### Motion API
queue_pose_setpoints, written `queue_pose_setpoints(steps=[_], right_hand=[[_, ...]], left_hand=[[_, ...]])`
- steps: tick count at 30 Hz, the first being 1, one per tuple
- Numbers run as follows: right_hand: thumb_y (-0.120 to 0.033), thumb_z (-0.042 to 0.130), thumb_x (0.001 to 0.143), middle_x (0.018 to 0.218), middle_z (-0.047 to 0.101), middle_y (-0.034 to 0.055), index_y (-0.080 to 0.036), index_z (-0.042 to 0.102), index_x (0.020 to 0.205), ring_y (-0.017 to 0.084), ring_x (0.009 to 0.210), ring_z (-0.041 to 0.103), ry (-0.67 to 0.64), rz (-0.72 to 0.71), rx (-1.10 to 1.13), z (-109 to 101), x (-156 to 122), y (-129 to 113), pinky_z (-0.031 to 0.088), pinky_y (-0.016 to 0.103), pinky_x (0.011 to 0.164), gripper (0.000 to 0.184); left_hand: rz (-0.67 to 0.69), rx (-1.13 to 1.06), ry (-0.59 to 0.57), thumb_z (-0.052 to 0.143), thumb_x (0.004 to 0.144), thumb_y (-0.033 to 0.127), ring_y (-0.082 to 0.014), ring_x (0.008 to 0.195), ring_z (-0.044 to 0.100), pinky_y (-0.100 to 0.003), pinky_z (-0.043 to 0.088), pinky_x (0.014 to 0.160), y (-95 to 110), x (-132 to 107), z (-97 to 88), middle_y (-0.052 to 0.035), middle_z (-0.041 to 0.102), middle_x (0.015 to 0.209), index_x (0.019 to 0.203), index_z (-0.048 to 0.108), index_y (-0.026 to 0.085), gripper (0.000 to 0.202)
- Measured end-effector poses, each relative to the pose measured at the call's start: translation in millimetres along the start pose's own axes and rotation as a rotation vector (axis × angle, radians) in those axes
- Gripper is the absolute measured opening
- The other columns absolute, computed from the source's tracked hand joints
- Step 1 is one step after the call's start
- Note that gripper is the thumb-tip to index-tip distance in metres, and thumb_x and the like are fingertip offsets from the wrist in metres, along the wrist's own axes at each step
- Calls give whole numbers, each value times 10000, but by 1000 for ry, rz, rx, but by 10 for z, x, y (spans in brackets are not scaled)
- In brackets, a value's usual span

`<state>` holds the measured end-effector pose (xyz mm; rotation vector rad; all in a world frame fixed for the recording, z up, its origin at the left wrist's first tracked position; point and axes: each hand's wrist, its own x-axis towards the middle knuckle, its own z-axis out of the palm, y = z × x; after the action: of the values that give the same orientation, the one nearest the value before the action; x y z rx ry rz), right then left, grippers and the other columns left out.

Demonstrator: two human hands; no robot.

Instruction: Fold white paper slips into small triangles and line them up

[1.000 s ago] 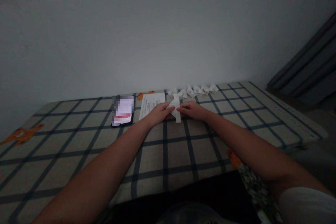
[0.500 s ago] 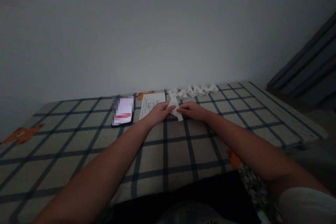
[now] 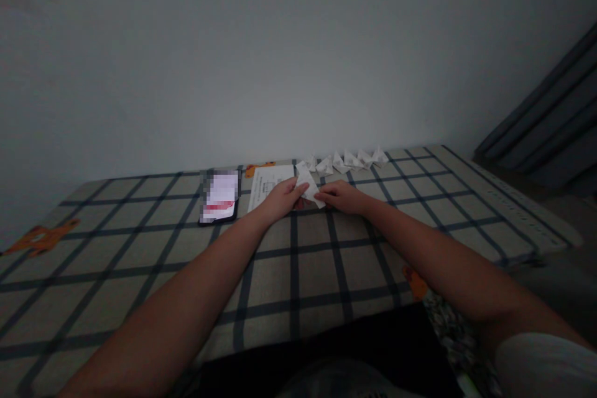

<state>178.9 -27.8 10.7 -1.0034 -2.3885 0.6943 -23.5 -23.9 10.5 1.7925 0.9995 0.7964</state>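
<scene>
Table (image 3: 354, 261): wall (image 3: 298, 62) behind, curtain (image 3: 555, 112) beyond right end. On table, left to right: 1 phone (image 3: 220, 194), 1 paper sheet (image 3: 270, 177), then a row of folded papers (image 3: 352, 161) along the rear edge. 1 paper strip (image 3: 314, 191) between left hand (image 3: 280, 199) and right hand (image 3: 344, 197), before the row's left end. Left hand overlaps sheet's near right part in view.

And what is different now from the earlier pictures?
The white paper strip has turned: its near end swung right, its far end left. The left hand and the right hand still hold it. The dark phone with its lit screen, the printed white sheet and the row of folded white paper pieces stayed in place.
</scene>
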Motion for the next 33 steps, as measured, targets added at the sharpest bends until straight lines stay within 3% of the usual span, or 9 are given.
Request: queue_pose_setpoints(steps=[8,19,29,33], right_hand=[[-445,386,884,546,485,-18,-134,535,639,82,531,431,3,-3,19,-9,-1,-4,299,213,539,423],[-437,385,885,520,488,-16,-138,527,612,84,501,444,26,39,34,-5,-3,-17,318,215,526,429],[-448,402,876,506,485,-17,-136,538,600,84,497,435,44,11,-7,-21,-5,-30,304,219,526,439],[-476,372,882,510,480,-17,-139,528,604,88,501,437,21,9,81,-28,-23,-44,317,221,525,464]], left_hand=[[-25,-124,27,449,838,475,-105,481,512,-213,388,454,-24,11,10,-20,620,662,889,495,150,332],[-21,-193,53,455,833,486,-106,465,515,-216,392,444,-96,43,3,-13,614,641,851,478,164,323],[-53,-192,79,461,827,494,-104,463,517,-213,394,444,-57,32,1,-2,596,626,854,471,166,329],[-47,-94,35,496,803,500,-102,483,520,-208,393,459,-32,2,-16,16,568,599,845,518,158,345]])
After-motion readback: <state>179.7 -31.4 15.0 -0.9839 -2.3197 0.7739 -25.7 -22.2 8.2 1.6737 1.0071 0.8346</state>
